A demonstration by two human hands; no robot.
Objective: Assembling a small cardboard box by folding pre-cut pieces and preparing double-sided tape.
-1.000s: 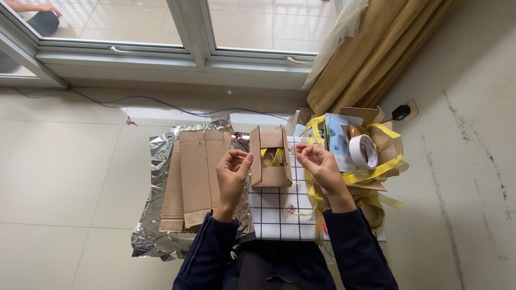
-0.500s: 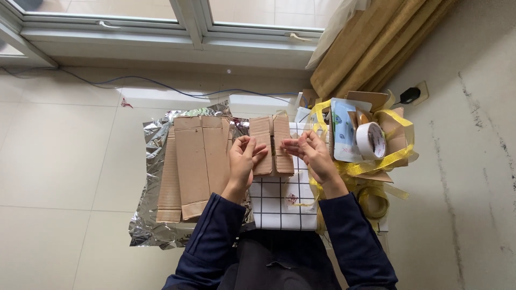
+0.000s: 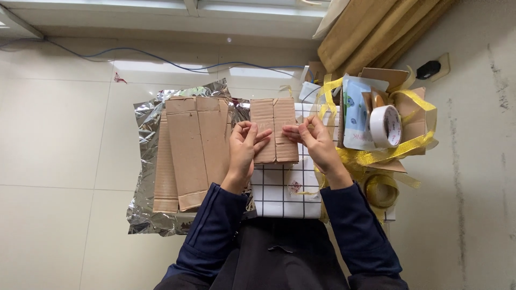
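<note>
Cardboard piece [image 3: 275, 130] sits between both hands, flattened, with a crease down its middle and its long axis running away from the person, toward the window wall. Left hand [image 3: 243, 147] presses on its left half, fingers bent over the left edge and lower part, thumb side toward the crease; it grips the piece rather than resting flat. Right hand [image 3: 317, 140] pinches the right edge about mid-height, fingertips closed on the cardboard (thumb mostly hidden under the fingers, so exact pinch depth is unclear). Both hands are equally near, each touching its own long edge, so the piece lies straight ahead of the person, centred between the wrists.

Piece's lower end overlaps a white sheet with a black grid [image 3: 285, 190] that lies on the floor just in front of the person's lap. To the left, touching or nearly touching the left hand, lies a larger flattened cardboard panel [image 3: 193, 147], long axis parallel to the held piece, on crumpled silver foil [image 3: 145, 177]. To the right, well clear of the held piece, an open cardboard box [image 3: 414, 126] holds a white tape roll [image 3: 386, 126] and a blue-and-white packet [image 3: 356, 113], with gold ribbon [image 3: 387, 156] draped over and around it. Blue cable [image 3: 161, 56] runs along the floor by the wall.
</note>
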